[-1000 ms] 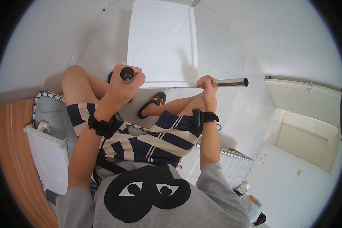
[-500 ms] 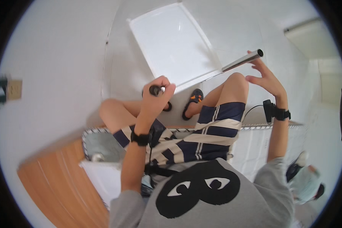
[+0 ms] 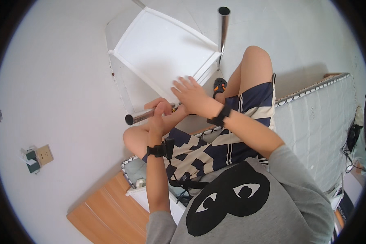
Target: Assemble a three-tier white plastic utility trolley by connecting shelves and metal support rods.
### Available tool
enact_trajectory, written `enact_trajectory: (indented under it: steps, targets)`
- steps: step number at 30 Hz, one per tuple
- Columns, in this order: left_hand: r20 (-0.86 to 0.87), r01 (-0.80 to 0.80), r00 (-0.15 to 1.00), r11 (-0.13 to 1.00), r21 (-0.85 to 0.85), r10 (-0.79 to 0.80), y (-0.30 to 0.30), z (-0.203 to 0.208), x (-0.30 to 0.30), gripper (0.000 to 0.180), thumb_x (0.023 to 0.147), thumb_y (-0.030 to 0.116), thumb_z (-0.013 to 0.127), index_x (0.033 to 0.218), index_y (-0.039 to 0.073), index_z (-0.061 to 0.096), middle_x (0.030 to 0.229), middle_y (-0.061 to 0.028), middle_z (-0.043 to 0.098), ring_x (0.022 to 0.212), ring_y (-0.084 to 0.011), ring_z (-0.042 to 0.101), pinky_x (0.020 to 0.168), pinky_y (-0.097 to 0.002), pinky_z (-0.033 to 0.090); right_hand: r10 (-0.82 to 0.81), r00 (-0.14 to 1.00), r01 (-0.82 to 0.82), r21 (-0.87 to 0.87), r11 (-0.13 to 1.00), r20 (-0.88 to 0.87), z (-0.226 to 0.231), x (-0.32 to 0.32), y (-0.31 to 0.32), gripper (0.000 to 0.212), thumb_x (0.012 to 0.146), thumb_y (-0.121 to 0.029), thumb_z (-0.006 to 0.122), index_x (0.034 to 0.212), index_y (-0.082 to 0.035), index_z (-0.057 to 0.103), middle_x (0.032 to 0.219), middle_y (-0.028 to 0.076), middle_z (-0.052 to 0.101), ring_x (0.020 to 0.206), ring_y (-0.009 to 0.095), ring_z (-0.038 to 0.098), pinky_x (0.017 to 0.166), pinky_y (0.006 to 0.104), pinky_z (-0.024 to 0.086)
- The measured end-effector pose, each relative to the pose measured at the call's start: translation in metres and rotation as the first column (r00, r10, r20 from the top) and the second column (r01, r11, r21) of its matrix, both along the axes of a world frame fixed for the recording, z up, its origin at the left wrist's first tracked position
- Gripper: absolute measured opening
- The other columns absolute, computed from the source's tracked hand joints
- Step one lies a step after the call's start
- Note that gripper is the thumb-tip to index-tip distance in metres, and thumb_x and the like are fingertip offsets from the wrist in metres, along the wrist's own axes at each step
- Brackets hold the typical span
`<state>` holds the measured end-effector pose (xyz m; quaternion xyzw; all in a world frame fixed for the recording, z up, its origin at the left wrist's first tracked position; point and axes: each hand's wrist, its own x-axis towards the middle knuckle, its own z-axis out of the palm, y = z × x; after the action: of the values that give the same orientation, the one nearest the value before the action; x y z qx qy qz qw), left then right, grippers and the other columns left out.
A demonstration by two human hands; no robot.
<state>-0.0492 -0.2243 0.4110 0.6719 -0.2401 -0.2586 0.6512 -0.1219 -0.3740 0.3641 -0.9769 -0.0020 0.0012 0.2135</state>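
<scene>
A white rectangular shelf panel [image 3: 162, 44] stands in front of my knees, with chrome tubes at its corners. My left hand [image 3: 158, 112] is closed around one hollow tube [image 3: 137, 118] at the near-left corner; its open end points toward the left. Beside it, my right hand [image 3: 193, 96] has its fingers stretched out and apart over the near corner of the panel. Whether its palm presses on the panel or the tube is hard to make out. Another chrome tube [image 3: 224, 30] rises from the right corner, touched by neither hand.
My bent knees [image 3: 256, 61] flank the near edge of the panel, with a dark clog [image 3: 219, 85] below. Behind me lies a pale quilted mattress [image 3: 313, 114]. A wooden board [image 3: 114, 203] is at lower left. The white wall holds a socket [image 3: 44, 154].
My right hand has come from the right-hand tube over to the near corner beside my left hand. In view, the panel has turned and shifted left, and the right-hand tube now points up.
</scene>
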Motion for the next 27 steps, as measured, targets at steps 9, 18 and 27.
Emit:
enact_trajectory:
  steps: [9,18,27]
  targets:
    - [-0.04,-0.072,0.997,0.995,-0.07,0.069,-0.014,-0.005,-0.003,0.041,0.089,0.021,0.045,0.052,0.007,0.033,0.047,-0.0004,0.029,0.046,-0.0128,0.029,0.048,-0.0297,0.027,0.435,0.866,-0.413,-0.139,0.9,0.246,-0.057,0.048,-0.027,0.071,0.068,-0.018,0.071,0.133,-0.003,0.046,0.143,0.008,0.042,0.135,0.022,0.036,0.115,0.0376,0.026]
    - [-0.201,-0.338,0.925,0.94,-0.039,0.324,-0.023,0.011,-0.023,0.035,0.088,0.014,0.05,0.058,0.004,0.036,0.056,-0.0033,0.035,0.057,-0.0141,0.036,0.057,-0.0272,0.031,0.376,0.866,-0.285,-0.291,0.913,0.329,-0.067,0.047,-0.008,0.043,0.089,-0.017,0.05,0.131,-0.009,0.048,0.137,0.0,0.047,0.132,0.016,0.038,0.113,0.0372,0.027]
    - [-0.024,-0.296,0.944,0.878,0.375,0.328,-0.012,0.053,-0.029,0.006,0.086,0.005,0.057,0.09,0.001,0.056,0.09,-0.005,0.055,0.082,-0.016,0.051,0.075,-0.0278,0.041,0.436,0.878,-0.396,-0.21,0.894,0.2,-0.058,0.049,-0.017,0.064,0.082,-0.024,0.059,0.139,-0.005,0.039,0.147,0.006,0.038,0.138,0.019,0.031,0.117,0.038,0.021]
